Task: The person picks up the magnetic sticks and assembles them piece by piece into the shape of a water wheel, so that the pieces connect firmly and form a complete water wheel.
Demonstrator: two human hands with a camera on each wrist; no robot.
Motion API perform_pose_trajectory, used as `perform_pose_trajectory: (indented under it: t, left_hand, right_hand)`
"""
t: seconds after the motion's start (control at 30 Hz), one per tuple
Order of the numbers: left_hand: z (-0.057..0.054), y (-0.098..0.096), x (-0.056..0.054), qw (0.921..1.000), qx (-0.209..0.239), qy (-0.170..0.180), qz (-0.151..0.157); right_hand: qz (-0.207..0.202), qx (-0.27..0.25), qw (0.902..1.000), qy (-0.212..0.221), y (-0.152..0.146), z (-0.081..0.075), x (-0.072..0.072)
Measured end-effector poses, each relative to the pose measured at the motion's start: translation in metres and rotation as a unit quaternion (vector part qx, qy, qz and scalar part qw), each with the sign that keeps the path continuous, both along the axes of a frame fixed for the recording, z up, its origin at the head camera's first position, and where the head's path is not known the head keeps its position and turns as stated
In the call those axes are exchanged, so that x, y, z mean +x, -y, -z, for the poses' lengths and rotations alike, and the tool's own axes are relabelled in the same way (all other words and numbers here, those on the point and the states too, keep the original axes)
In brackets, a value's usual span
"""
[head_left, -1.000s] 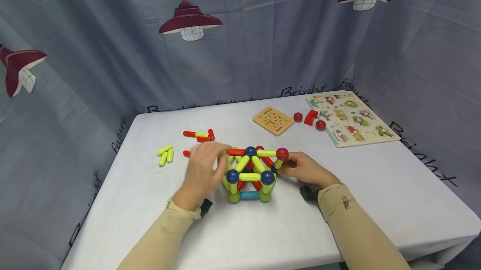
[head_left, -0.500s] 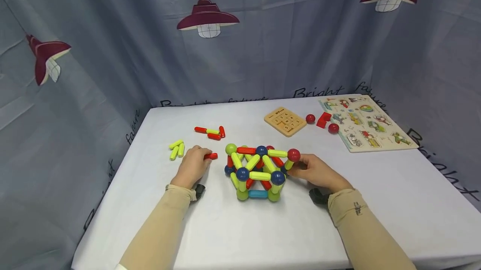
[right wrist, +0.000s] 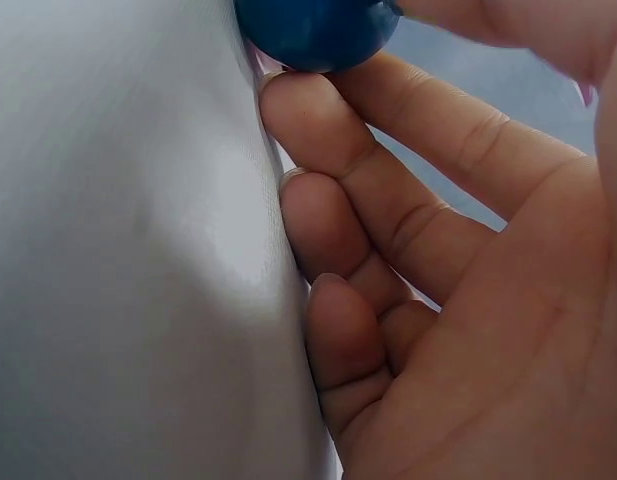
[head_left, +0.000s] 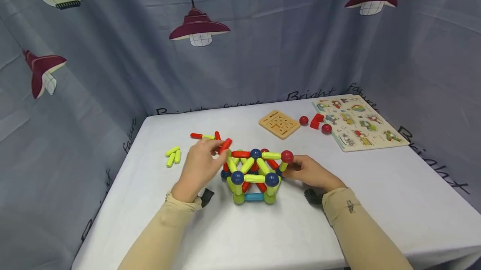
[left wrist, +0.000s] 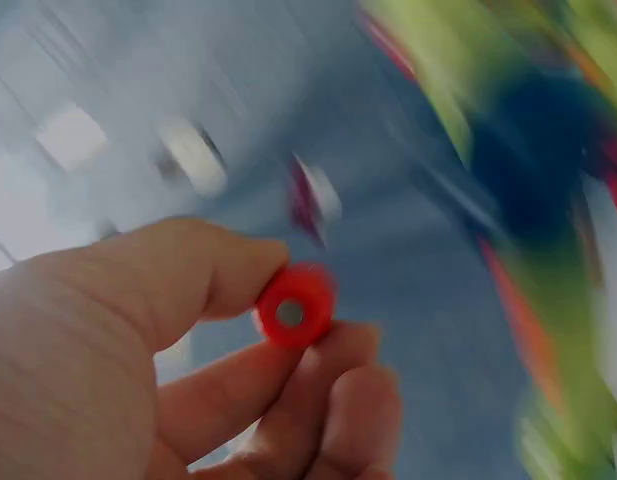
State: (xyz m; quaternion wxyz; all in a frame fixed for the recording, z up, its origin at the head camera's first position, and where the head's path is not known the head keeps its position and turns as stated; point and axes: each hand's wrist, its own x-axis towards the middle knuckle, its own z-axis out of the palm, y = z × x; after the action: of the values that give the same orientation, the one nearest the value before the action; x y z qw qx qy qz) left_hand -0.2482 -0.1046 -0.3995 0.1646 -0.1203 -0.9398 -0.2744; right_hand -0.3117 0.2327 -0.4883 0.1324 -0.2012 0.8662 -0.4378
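My left hand [head_left: 198, 166] pinches a red magnetic rod [head_left: 225, 146] between thumb and fingers, above the table at the left top of a ball-and-rod structure [head_left: 254, 178]. The left wrist view shows the end of that red rod [left wrist: 290, 310], with a small metal disc in it. Rods of lime, red and light blue join blue, green and red balls in the structure. On its right side my right hand [head_left: 312, 172] holds a blue ball [right wrist: 313, 30] low down, below a red ball [head_left: 287, 156]. The right fingers rest along the white tabletop.
Loose lime rods [head_left: 173, 156] lie at the left. Red and lime rods [head_left: 203, 136] lie behind my left hand. Further back are a wooden number board [head_left: 279, 124], red balls [head_left: 326, 129], red pieces [head_left: 317, 120] and a picture board [head_left: 358, 124].
My left hand reached left to the red rod on the table, took hold of it and lifted it right, toward the structure. My right hand has stayed at the structure's right side.
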Motion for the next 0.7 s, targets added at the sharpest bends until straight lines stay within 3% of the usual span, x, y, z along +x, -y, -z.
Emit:
perform_pose_trajectory:
  t: [0.1, 0.2, 0.3, 0.43, 0.7]
  left_hand:
    - [-0.035, -0.046, 0.023, 0.9963, -0.002, -0.009, 0.086]
    - [-0.044, -0.083, 0.032, 0.9895, -0.09, -0.029, 0.11]
    - [-0.037, -0.108, 0.029, 0.9813, -0.162, -0.042, 0.095]
    - [-0.024, -0.123, 0.022, 0.9817, -0.173, -0.021, 0.076]
    - [-0.017, -0.138, 0.018, 0.9763, -0.207, -0.031, 0.055]
  right_hand:
    - [-0.005, -0.003, 1.0, -0.006, 0.0, 0.0, 0.0]
    - [-0.005, -0.012, 0.9999, -0.002, 0.0, 0.001, 0.002]
    - [-0.006, -0.02, 0.9998, 0.007, 0.0, 0.004, 0.003]
    - [-0.014, -0.023, 0.9996, 0.005, 0.002, 0.008, 0.005]
    - [-0.005, -0.011, 0.9999, -0.007, -0.001, 0.002, 0.004]
